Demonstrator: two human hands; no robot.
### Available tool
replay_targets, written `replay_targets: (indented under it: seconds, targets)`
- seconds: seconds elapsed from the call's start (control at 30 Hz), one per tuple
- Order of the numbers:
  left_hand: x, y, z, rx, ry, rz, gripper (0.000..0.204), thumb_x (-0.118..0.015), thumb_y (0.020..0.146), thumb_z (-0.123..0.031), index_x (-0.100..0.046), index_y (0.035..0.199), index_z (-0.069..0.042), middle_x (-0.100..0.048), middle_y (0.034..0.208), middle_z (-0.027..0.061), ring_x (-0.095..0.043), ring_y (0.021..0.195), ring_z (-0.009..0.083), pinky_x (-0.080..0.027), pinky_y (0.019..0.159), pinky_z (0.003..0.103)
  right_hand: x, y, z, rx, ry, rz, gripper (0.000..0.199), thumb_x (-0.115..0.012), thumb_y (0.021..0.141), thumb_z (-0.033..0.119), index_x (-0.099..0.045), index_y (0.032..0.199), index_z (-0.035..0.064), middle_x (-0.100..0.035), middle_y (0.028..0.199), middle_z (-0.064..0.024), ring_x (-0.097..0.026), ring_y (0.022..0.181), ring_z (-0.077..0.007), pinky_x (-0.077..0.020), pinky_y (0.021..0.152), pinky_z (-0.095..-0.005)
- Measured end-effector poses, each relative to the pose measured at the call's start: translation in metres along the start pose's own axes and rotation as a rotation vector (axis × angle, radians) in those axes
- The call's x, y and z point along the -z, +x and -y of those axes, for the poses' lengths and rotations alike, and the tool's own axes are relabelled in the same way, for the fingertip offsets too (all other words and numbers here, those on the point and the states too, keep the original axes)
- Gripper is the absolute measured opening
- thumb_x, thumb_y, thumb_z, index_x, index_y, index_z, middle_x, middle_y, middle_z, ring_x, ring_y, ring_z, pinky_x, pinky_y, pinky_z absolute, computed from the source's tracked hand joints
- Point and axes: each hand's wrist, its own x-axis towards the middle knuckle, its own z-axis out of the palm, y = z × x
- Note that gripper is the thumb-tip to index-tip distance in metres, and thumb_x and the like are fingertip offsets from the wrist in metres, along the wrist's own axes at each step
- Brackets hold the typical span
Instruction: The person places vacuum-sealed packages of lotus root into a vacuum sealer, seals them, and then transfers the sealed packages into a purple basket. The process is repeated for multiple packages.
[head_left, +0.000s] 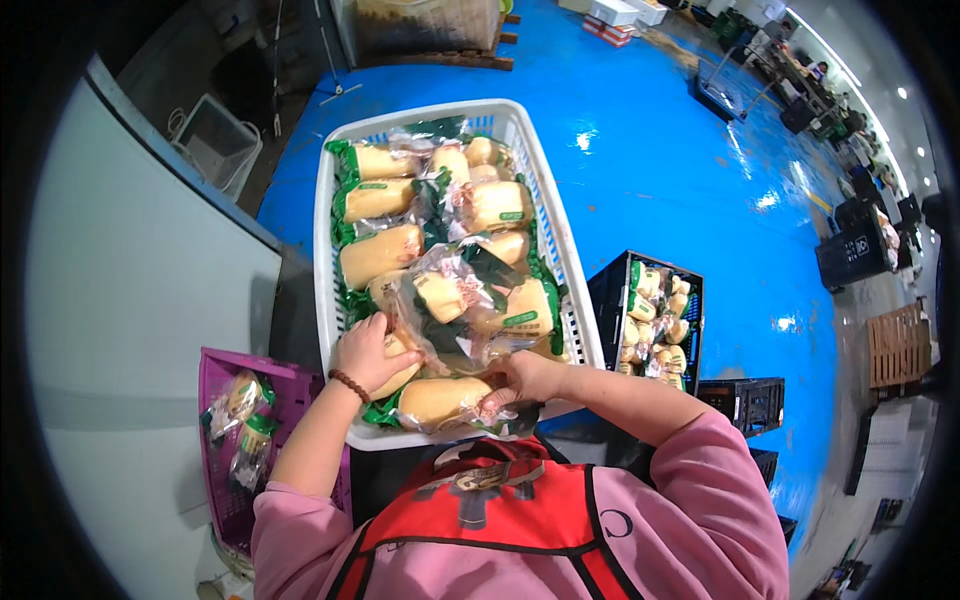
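Observation:
A white plastic crate (330,300) in front of me is filled with clear and green plastic bags of thick, pale yellow vegetable pieces that look like lotus root. My left hand (368,355), wearing a beaded bracelet, is closed around one bagged vegetable (396,374) by the crate's near left part. At the near edge lies another bagged vegetable (440,402); my right hand (528,380) grips its right end, fingers partly hidden by plastic. Further bagged vegetables (382,254) lie in rows toward the far side.
To my left a purple crate (215,370) holds a few bags. On the right stands a black crate (612,290) of similar bags, with more black crates (742,402) nearer me. A pale panel (130,290) borders the left. Farther off is a flat trolley (722,95) on the blue floor (640,170).

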Motion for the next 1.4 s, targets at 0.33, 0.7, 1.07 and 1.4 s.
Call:
replay_targets:
  seconds: [0.33,0.7,1.07,1.4]
  targets:
    - [-0.008,0.005,-0.017,-0.198,0.333,0.168,0.037,-0.059,0.081,-0.039,-0.067,0.096,-0.006,-0.065,0.093,0.0124,-0.057,0.097,0.0296,-0.036,0.097,0.044,-0.007,-0.053,0.026,0.35,-0.434,-0.178,0.044,-0.065,0.081,0.046,-0.065,0.108,0.0114,-0.061,0.11,-0.0109,-0.056,0.103,-0.0302,-0.0435,0.086,-0.0414]
    - [-0.002,0.003,-0.049,-0.408,0.256,-0.262,0.04,-0.066,0.075,-0.02,-0.061,0.114,-0.01,-0.051,0.123,0.0079,-0.045,0.115,0.0259,-0.031,0.102,0.049,-0.033,-0.06,0.01,0.554,-0.202,-0.261,0.055,-0.075,0.071,0.022,-0.057,0.121,0.005,-0.056,0.123,-0.0176,-0.054,0.114,-0.0354,-0.043,0.096,-0.043]
    - [0.015,0.052,-0.029,-0.34,0.156,0.014,0.093,-0.08,0.056,-0.051,-0.044,0.138,-0.026,-0.04,0.142,0.0018,-0.03,0.133,0.0293,-0.025,0.105,0.052,-0.013,-0.007,-0.01,-0.022,0.439,-0.656,0.016,-0.055,0.093,0.016,-0.059,0.084,0.0026,-0.057,0.065,-0.003,-0.052,0.06,-0.0111,-0.0445,0.057,-0.0287]
    - [-0.001,0.085,-0.046,-0.292,0.181,0.066,0.047,-0.057,0.083,-0.053,-0.063,0.116,-0.02,-0.058,0.119,-0.0008,-0.048,0.113,0.028,-0.037,0.094,0.047,-0.002,0.017,-0.026,-0.153,-0.137,-0.742,0.021,-0.056,0.087,0.021,-0.057,0.09,0.001,-0.062,0.075,-0.0243,-0.06,0.075,-0.0434,-0.0479,0.068,-0.0466]
